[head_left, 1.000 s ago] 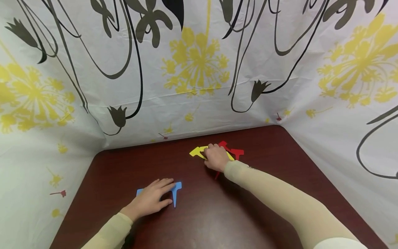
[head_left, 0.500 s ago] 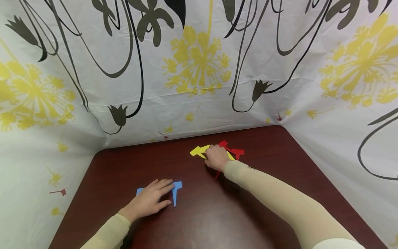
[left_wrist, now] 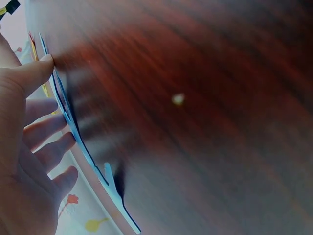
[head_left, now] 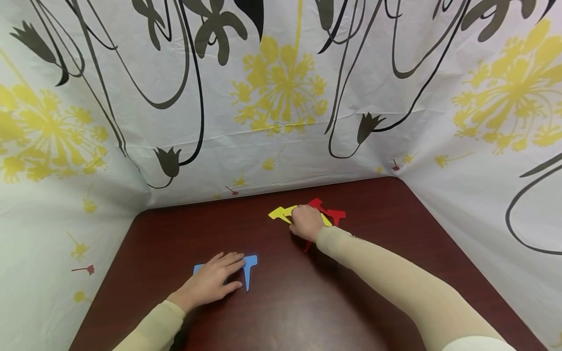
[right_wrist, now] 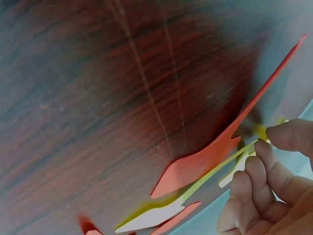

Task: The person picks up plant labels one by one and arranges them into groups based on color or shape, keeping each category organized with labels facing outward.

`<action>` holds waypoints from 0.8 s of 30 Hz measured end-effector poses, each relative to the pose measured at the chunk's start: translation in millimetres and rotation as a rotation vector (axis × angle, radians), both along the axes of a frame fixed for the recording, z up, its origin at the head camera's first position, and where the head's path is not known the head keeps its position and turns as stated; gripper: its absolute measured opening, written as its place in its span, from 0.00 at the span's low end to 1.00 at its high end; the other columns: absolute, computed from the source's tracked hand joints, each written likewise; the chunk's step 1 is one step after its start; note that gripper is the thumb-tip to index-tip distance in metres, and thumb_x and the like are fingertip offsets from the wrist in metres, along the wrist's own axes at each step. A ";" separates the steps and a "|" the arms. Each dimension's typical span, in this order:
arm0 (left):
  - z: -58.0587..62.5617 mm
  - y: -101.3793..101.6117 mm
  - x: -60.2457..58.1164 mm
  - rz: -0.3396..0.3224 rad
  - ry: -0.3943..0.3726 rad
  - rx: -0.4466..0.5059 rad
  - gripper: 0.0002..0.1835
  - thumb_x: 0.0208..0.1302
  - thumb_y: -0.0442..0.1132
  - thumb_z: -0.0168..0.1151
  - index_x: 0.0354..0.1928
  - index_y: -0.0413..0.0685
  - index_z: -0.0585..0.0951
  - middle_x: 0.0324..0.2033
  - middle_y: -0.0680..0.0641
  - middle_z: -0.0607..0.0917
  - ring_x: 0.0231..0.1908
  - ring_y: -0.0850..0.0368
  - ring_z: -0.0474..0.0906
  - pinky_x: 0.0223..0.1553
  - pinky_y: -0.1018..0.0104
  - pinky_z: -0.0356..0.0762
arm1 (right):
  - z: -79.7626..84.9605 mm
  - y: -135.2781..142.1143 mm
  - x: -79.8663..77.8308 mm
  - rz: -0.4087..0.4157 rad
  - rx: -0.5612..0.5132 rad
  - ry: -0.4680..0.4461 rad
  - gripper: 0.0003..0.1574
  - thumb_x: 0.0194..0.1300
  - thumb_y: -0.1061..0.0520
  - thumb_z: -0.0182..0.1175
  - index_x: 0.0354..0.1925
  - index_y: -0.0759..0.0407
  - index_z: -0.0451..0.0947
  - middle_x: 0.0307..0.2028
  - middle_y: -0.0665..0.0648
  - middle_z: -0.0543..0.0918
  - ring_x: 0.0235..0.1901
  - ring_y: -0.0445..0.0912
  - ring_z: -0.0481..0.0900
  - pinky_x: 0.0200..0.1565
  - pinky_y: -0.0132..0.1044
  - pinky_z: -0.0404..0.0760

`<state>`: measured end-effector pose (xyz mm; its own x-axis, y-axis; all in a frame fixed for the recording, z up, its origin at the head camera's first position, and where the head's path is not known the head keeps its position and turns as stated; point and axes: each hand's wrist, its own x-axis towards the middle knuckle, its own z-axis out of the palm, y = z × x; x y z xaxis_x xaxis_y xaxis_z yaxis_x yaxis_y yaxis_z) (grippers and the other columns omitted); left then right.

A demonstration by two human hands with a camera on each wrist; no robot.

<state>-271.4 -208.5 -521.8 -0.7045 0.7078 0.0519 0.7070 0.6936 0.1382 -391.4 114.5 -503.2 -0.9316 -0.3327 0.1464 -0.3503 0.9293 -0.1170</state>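
My left hand [head_left: 210,282] rests with its fingers spread and relaxed on blue T-shaped plant labels [head_left: 250,261], covering part of them. In the left wrist view the fingertips touch the row of blue labels [left_wrist: 88,155] lying flat on the table. Farther back, my right hand [head_left: 307,223] is over a cluster of yellow plant labels [head_left: 276,213] and red plant labels [head_left: 337,214]. The right wrist view shows its thumb and finger pinching the thin stem of a yellow label [right_wrist: 151,218]. A red label [right_wrist: 195,164] lies alongside it on the table.
The dark wooden table [head_left: 281,302] has rounded back corners. A white cloth [head_left: 281,161] with flower prints hangs close behind it and along both sides.
My right hand's fingers have curled in slightly over the yellow labels. The left hand stays on the blue labels, and the head view has shifted a little.
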 end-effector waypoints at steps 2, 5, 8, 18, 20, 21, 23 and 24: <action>-0.1 0.3 0.0 -0.001 -0.003 0.005 0.32 0.71 0.56 0.61 0.70 0.46 0.74 0.70 0.46 0.71 0.71 0.49 0.65 0.69 0.43 0.59 | 2.3 1.1 -0.3 -0.002 -0.021 0.008 0.19 0.58 0.54 0.69 0.16 0.52 0.74 0.19 0.50 0.73 0.21 0.45 0.71 0.22 0.41 0.73; -0.1 0.6 -0.2 0.002 -0.010 0.009 0.32 0.70 0.56 0.62 0.70 0.46 0.74 0.70 0.46 0.71 0.71 0.49 0.65 0.69 0.43 0.59 | 5.5 2.4 -1.1 -0.006 -0.056 0.018 0.20 0.58 0.53 0.70 0.15 0.51 0.74 0.20 0.49 0.73 0.21 0.44 0.71 0.21 0.39 0.72; -0.1 0.7 -0.3 0.016 -0.023 0.001 0.33 0.71 0.57 0.60 0.70 0.47 0.74 0.71 0.48 0.70 0.71 0.51 0.64 0.70 0.44 0.58 | 7.0 3.5 -2.6 -0.004 -0.069 0.034 0.19 0.57 0.53 0.70 0.15 0.50 0.74 0.21 0.49 0.73 0.21 0.44 0.72 0.21 0.38 0.72; 0.0 0.8 -0.3 0.024 -0.041 0.018 0.33 0.71 0.57 0.61 0.70 0.47 0.74 0.71 0.48 0.70 0.71 0.51 0.63 0.70 0.44 0.58 | 27.3 0.3 2.9 0.088 -0.143 0.070 0.14 0.58 0.58 0.67 0.17 0.51 0.79 0.22 0.48 0.74 0.22 0.42 0.71 0.23 0.36 0.73; 0.4 0.7 -0.4 0.026 -0.043 0.019 0.33 0.71 0.57 0.61 0.70 0.47 0.74 0.71 0.48 0.70 0.71 0.51 0.64 0.70 0.44 0.58 | 33.8 -1.4 6.4 0.114 -0.150 0.080 0.14 0.58 0.58 0.66 0.17 0.51 0.79 0.22 0.47 0.74 0.23 0.42 0.71 0.24 0.36 0.72; 0.6 0.6 -0.5 0.026 -0.043 0.019 0.33 0.71 0.57 0.61 0.70 0.47 0.74 0.71 0.48 0.70 0.71 0.51 0.64 0.70 0.45 0.59 | 36.8 -2.2 8.5 0.124 -0.149 0.086 0.14 0.58 0.58 0.66 0.17 0.50 0.79 0.22 0.47 0.73 0.23 0.42 0.71 0.24 0.35 0.72; 0.5 0.5 -0.9 0.027 -0.043 0.017 0.33 0.70 0.57 0.61 0.70 0.47 0.74 0.71 0.48 0.70 0.71 0.51 0.64 0.70 0.45 0.59 | 42.2 -4.0 13.2 0.137 -0.146 0.100 0.14 0.58 0.58 0.65 0.17 0.50 0.79 0.22 0.47 0.73 0.23 0.42 0.70 0.23 0.35 0.72; 0.5 0.6 -1.2 0.026 -0.042 0.016 0.33 0.70 0.57 0.61 0.70 0.47 0.74 0.71 0.48 0.70 0.71 0.51 0.64 0.70 0.45 0.59 | 44.1 -4.8 15.6 0.139 -0.142 0.105 0.15 0.58 0.58 0.64 0.16 0.49 0.79 0.22 0.47 0.72 0.22 0.42 0.70 0.23 0.35 0.71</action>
